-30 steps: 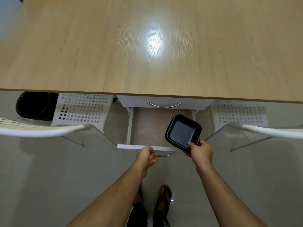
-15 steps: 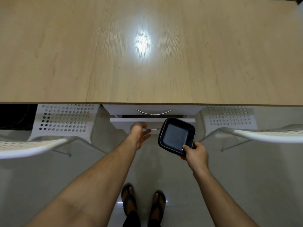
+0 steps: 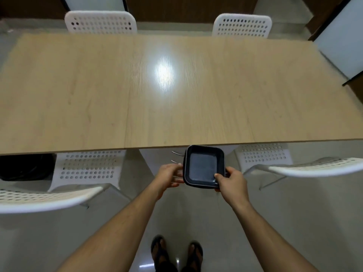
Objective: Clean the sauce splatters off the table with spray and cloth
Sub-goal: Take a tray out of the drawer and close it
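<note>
wooden table [image 3: 78,91], white chairs [image 3: 101,22], pale floor [image 3: 294,222]

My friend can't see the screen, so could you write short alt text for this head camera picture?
Seen from above, a person's right hand grips a square black dish at the near edge of a long wooden table, while the left hand touches the dish's other side. White perforated chairs surround the table.
</note>
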